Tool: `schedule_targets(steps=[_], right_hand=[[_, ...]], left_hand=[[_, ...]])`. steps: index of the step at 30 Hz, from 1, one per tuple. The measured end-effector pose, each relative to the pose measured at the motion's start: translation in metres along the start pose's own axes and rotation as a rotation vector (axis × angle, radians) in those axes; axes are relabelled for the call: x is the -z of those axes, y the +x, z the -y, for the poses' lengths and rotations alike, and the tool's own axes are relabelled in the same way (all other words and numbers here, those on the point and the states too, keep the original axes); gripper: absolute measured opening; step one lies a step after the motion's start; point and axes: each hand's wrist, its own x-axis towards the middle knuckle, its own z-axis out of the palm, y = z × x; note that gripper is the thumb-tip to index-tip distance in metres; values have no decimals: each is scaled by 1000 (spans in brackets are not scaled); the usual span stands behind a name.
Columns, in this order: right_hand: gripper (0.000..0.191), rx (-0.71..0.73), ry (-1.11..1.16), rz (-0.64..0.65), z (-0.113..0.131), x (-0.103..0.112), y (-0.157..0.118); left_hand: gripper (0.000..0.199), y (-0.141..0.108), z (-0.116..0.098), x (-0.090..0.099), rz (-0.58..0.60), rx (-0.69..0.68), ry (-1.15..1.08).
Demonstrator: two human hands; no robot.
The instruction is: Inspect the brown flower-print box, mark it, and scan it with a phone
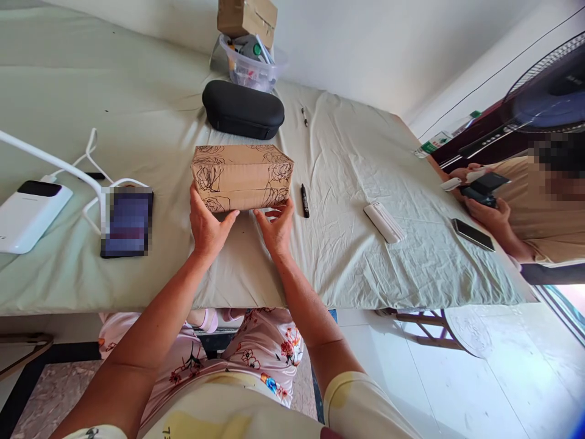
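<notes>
A brown cardboard box (242, 177) with black scribbled drawings on its faces is held between my two hands above the green tablecloth. My left hand (208, 228) grips its near left corner, thumb along the lower edge. At the near right corner, my right hand (278, 228) grips it the same way, fingers partly hidden by the box. Just right of the box lies a black marker (304, 201) with its cap on. Behind the box sits a black zippered case (243, 111).
A plastic basket (256, 72) of odds and ends stands at the back, near another cardboard box (249, 17). Left are a phone (128, 221) and white power bank (31, 213). Right lie a pen (304, 117), a white ridged object (384, 222) and another phone (473, 234), beside a seated person (516, 213).
</notes>
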Motion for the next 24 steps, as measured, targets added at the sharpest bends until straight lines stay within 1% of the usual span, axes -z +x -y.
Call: schedule_targets(steps=[3, 7, 11, 14, 16, 18, 21, 24], right_hand=[[70, -15, 53, 2, -2, 0, 2], [54, 11, 134, -15, -5, 3, 7], [33, -7, 134, 18, -1, 7, 8], [23, -41, 98, 45, 6, 11, 7], [21, -30, 49, 63, 10, 13, 6], [22, 4, -6, 105, 15, 15, 6], [26, 49, -60, 208, 20, 17, 5], [29, 81, -72, 318, 22, 17, 2]], left_hand=[[125, 1, 3, 1, -14, 19, -1], [123, 4, 4, 3, -35, 38, -46], [125, 8, 6, 5, 0, 74, -16], [126, 11, 10, 7, 18, 120, 14], [125, 13, 15, 8, 13, 134, 30], [122, 14, 19, 9, 4, 141, 48], [118, 15, 26, 9, -3, 136, 73], [112, 12, 30, 7, 12, 103, 81]])
